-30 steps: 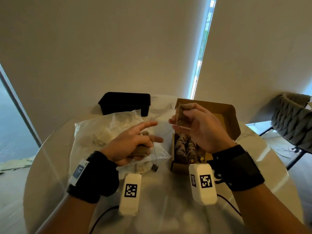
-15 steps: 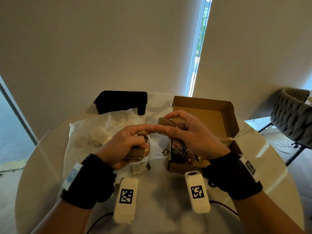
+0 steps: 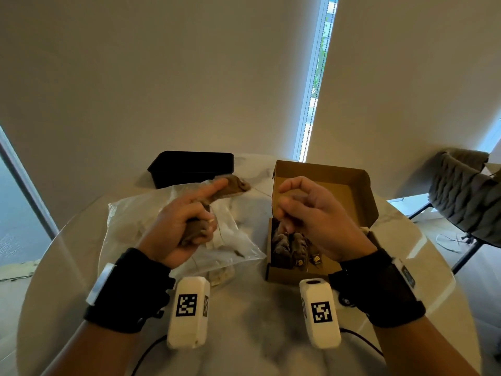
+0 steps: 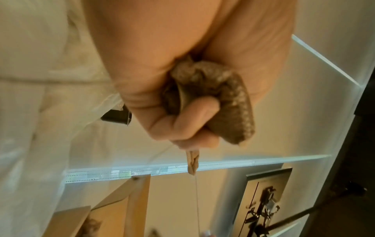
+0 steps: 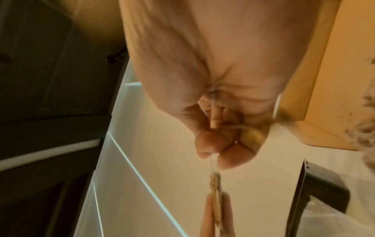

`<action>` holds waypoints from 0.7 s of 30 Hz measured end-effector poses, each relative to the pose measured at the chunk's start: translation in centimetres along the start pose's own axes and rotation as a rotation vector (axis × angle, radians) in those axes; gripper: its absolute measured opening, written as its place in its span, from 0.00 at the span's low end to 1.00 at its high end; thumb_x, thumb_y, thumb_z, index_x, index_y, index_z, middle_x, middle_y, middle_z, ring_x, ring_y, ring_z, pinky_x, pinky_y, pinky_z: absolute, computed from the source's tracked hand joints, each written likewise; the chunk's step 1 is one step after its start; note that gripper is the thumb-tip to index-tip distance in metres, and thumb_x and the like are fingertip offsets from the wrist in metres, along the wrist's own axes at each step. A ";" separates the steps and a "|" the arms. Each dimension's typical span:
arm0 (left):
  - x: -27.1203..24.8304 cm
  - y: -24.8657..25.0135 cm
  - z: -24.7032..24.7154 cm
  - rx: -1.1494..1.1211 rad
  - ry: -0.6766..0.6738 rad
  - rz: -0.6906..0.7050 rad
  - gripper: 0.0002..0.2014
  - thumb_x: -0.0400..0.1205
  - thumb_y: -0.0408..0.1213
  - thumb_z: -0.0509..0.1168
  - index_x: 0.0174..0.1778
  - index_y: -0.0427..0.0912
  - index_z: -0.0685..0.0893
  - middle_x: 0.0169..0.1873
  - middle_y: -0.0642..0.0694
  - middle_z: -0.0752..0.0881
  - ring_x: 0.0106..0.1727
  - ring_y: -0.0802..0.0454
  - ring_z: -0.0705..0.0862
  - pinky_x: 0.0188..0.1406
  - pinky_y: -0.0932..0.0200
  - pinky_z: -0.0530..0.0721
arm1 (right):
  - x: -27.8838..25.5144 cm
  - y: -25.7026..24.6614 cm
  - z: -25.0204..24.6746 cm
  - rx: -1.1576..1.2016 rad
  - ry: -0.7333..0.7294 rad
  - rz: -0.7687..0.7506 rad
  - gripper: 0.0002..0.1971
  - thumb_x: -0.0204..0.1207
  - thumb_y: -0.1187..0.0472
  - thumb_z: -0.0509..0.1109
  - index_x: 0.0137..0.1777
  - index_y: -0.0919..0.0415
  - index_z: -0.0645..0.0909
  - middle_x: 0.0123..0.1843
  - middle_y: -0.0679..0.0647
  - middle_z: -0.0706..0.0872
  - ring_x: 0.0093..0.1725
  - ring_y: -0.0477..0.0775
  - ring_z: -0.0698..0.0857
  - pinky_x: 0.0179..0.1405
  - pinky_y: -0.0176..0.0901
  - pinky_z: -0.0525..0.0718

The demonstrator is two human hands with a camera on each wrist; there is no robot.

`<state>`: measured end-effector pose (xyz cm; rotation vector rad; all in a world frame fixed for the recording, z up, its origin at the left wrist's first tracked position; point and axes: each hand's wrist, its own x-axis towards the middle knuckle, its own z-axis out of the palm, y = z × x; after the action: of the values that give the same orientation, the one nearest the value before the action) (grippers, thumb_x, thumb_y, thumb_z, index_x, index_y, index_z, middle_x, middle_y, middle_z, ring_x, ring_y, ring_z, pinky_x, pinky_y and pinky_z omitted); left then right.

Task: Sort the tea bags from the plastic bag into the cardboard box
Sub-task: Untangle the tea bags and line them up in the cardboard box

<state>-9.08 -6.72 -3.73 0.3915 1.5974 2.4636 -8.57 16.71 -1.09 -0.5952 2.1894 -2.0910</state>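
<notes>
Left hand (image 3: 176, 229): lower fingers (image 4: 194, 110) were curled tight round a bunched brown tea bag (image 4: 223, 89) in the palm; index finger was extended, with a second tea bag (image 3: 233, 187) lying along it and sticking out past the tip. Whether thumb or middle finger pinned that one, couldn't tell. Thin string (image 3: 260, 191) ran taut from that bag's far end across to the right hand (image 3: 317, 221). Right fingers (image 5: 205, 144) were bent, thumb and index pinching the string; a yellowish tag was tucked against the palm in the right wrist view, blurred. In that view the string led from the pinch to the bag, seen edge-on between two left fingers. Right hand hovered over the open cardboard box (image 3: 360, 185), lid flap up at the back. A row of tea bags (image 3: 290, 245) was packed at the box's near end, dark tags with yellow marks beside them. Clear plastic bag (image 3: 130, 221) lay flat on the surface (image 3: 257, 321) below the left hand, left of the box, more pale packets visible through it, some poking out at its near edge. Black tray (image 3: 192, 166) sat behind the plastic bag. Both wrists wore black straps with white marker-tagged modules. Grey quilted chair (image 3: 466, 191) stood off to the right.
</notes>
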 end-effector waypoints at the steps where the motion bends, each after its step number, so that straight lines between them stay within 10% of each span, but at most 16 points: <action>1: 0.1 0.1 -0.3 -0.026 0.032 0.019 0.31 0.70 0.24 0.56 0.69 0.45 0.81 0.59 0.39 0.68 0.23 0.53 0.61 0.13 0.67 0.64 | 0.0 0.0 -0.2 0.042 0.016 -0.011 0.06 0.82 0.69 0.60 0.53 0.62 0.77 0.35 0.55 0.84 0.29 0.50 0.80 0.34 0.39 0.83; 5: 0.1 0.4 -0.5 -0.039 0.137 0.072 0.30 0.76 0.20 0.48 0.73 0.43 0.76 0.52 0.40 0.85 0.23 0.55 0.68 0.12 0.68 0.63 | -0.1 0.0 -0.9 0.155 0.011 -0.017 0.12 0.83 0.70 0.56 0.52 0.64 0.82 0.37 0.54 0.85 0.34 0.50 0.82 0.41 0.44 0.86; 12: 0.0 0.2 -0.1 -0.012 0.210 0.100 0.29 0.77 0.19 0.48 0.68 0.46 0.79 0.40 0.43 0.87 0.24 0.55 0.71 0.13 0.67 0.65 | -0.3 -0.6 -1.6 0.243 0.011 -0.018 0.15 0.72 0.69 0.64 0.58 0.64 0.82 0.44 0.57 0.91 0.43 0.52 0.90 0.43 0.41 0.90; 17: -0.2 -0.5 1.0 0.065 0.154 0.084 0.29 0.76 0.18 0.51 0.68 0.47 0.80 0.43 0.35 0.75 0.23 0.51 0.64 0.14 0.65 0.64 | 0.2 -0.8 -0.4 0.191 0.143 -0.031 0.09 0.69 0.66 0.69 0.48 0.64 0.83 0.41 0.57 0.91 0.41 0.53 0.91 0.40 0.41 0.90; 21: -0.6 -1.1 2.4 0.140 0.067 0.060 0.31 0.76 0.16 0.52 0.71 0.45 0.79 0.24 0.37 0.68 0.21 0.49 0.66 0.16 0.64 0.67 | 1.0 -0.7 1.2 -0.050 0.149 -0.055 0.04 0.73 0.66 0.73 0.42 0.56 0.86 0.46 0.54 0.89 0.45 0.50 0.87 0.41 0.39 0.87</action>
<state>-7.79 -4.34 -3.90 0.3865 1.8173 2.4398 -8.93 15.23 -0.34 -0.5254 2.3363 -2.1802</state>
